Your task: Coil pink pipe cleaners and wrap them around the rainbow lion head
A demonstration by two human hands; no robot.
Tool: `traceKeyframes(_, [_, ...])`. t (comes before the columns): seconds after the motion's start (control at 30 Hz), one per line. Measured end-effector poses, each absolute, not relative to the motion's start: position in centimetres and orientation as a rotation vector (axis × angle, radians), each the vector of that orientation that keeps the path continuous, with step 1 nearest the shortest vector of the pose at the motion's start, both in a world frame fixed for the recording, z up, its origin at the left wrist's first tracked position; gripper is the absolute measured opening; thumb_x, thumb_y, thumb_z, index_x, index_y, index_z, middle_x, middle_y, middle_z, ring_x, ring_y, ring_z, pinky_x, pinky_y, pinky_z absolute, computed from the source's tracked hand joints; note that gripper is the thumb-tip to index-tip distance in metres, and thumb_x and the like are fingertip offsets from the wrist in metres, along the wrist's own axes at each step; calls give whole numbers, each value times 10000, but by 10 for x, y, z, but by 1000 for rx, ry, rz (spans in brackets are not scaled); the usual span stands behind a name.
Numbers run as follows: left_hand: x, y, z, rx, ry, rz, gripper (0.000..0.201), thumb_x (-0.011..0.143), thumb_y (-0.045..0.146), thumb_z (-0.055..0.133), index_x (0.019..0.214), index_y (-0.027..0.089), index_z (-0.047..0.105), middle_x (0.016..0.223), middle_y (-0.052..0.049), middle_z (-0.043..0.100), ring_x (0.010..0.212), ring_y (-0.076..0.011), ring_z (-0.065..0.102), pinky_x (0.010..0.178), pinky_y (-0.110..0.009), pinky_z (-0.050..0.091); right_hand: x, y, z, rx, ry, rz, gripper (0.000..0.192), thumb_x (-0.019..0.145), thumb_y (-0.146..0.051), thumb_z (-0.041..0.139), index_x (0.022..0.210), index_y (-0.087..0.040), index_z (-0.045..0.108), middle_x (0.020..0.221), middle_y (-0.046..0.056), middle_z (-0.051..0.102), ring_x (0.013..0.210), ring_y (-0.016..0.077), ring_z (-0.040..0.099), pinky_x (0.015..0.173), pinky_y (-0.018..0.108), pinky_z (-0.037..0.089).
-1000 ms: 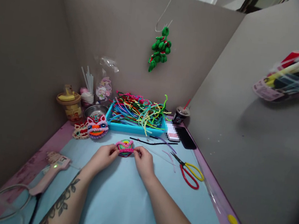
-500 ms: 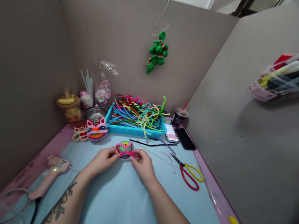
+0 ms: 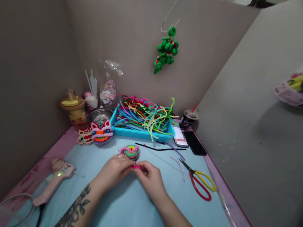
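On the tray's near side, left hand and right hand pinch a pink strip, likely steadying it from both sides; disc sits closer to tray, scissors right of tray, probably for easy reach.

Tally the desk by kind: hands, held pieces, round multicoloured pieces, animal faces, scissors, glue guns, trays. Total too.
Left hand and right hand: 2
Held pink piece: 1
Round multicoloured piece: 1
Animal faces: 2
Pair of scissors: 1
Glue gun: 1
Blue tray: 1
Total: 9
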State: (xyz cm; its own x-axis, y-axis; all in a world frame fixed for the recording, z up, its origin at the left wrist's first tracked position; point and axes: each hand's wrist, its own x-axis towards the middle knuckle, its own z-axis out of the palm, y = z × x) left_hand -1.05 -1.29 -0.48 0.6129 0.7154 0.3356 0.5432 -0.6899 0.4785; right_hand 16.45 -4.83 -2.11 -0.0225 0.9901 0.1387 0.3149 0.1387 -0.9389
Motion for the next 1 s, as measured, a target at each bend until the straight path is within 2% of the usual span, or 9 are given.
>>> traceKeyframes(0.1, [-5, -16, -9, 2439, 1064, 652, 272, 897, 317, 507, 1090, 204, 662, 983, -81, 726, 892, -211, 661, 822, -328, 504, 161, -48, -21, -1345, -1403, 1051, 123, 763, -291, 581, 780, -193, 653, 726, 16, 679, 667, 166, 607, 632, 261, 475])
traceKeyframes(0.2, [-2, -18, -11, 2331, 1059, 676, 335, 907, 262, 470, 1212, 193, 592, 1122, -95, 690, 982, -202, 655, 874, -313, 500, 163, -41, -17, -1335, -1397, 1159, 143, 744, -307, 585, 765, -178, 642, 691, 14, 664, 641, 160, 600, 615, 262, 479])
traceKeyframes(0.3, [-1, -18, -11, 2224, 1088, 742, 390, 907, 225, 439, 1287, 199, 521, 1194, -99, 655, 1025, -194, 642, 892, -312, 500, 171, -25, 3, -1299, -1528, 1181, 206, 710, -308, 616, 850, -170, 675, 742, 23, 682, 660, 163, 610, 628, 270, 489])
traceKeyframes(0.47, [1, -18, -12, 2209, 1210, 843, 298, 907, 237, 433, 1157, 179, 583, 1092, -109, 676, 982, -209, 633, 881, -337, 497, 192, 43, 66, -1301, -1675, 717, 162, 746, -299, 616, 845, -195, 692, 772, 20, 692, 694, 166, 612, 666, 278, 485])
traceKeyframes(0.6, [2, -18, -14, 2234, 1211, 797, 271, 903, 226, 422, 1112, 179, 589, 1039, -109, 676, 938, -209, 637, 844, -334, 509, 196, 138, 96, -1416, -1749, 241, 168, 803, -206, 552, 847, -147, 704, 816, 60, 679, 796, 196, 616, 811, 339, 466])
traceKeyframes(0.67, [1, -17, -14, 2252, 1209, 785, 273, 904, 223, 417, 1114, 191, 587, 1015, -101, 680, 919, -204, 641, 826, -323, 514, 193, 187, 98, -1472, -1789, 77, 190, 797, -160, 561, 914, -130, 707, 946, 108, 670, 930, 237, 603, 903, 383, 432])
traceKeyframes(0.77, [-3, -16, -13, 2276, 1239, 780, 276, 899, 218, 420, 1119, 205, 586, 996, -92, 685, 893, -204, 649, 797, -316, 520, 188, 243, 92, -1616, -1787, 87, 291, 741, -140, 638, 1026, -132, 694, 1079, 151, 637, 989, 253, 597, 924, 384, 426])
traceKeyframes(0.9, [-6, -15, -12, 2275, 1249, 774, 291, 884, 205, 432, 1132, 222, 582, 994, -96, 690, 865, -211, 658, 763, -320, 532, 186, 277, 86, -1691, -1730, 151, 132, 672, -103, 669, 783, -136, 731, 820, 98, 703, 813, 213, 640, 827, 328, 472])
traceKeyframes(1.0, [-5, -16, -12, 2269, 1229, 798, 286, 884, 198, 424, 1117, 235, 586, 976, -91, 693, 856, -211, 659, 755, -317, 536, 192, 281, 93, -1631, -1670, 78, 145, 745, -132, 582, 753, -149, 726, 777, 78, 714, 789, 186, 641, 810, 297, 473])
